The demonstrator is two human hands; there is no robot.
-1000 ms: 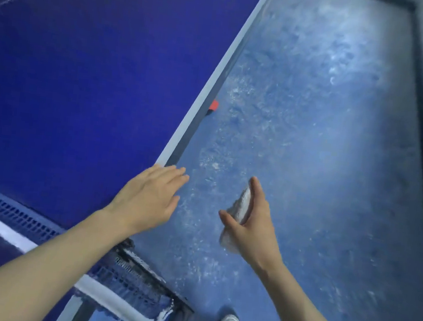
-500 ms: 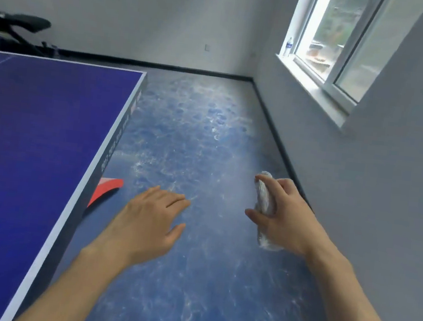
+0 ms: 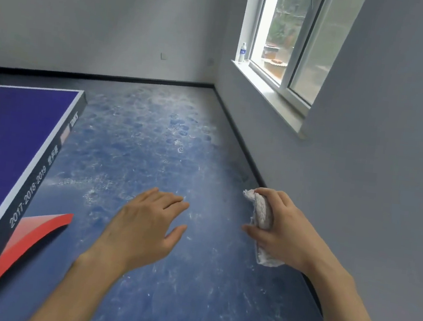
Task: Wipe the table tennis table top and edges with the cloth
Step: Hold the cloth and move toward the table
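Head view: cloth (image 3: 262, 213) in right hand (image 3: 280, 231), seemingly lengthwise away.

Both bare forearms reach forward, clear of the table (image 3: 9, 142) and to its right. The left hand (image 3: 145, 226) is nearer the table's edge, palm down, fingers straight and loosely spread, thumb out to the side, holding nothing. The right hand (image 3: 281, 231) is farther from the table, fingers and thumb curled round a bunched cloth (image 3: 261, 211).
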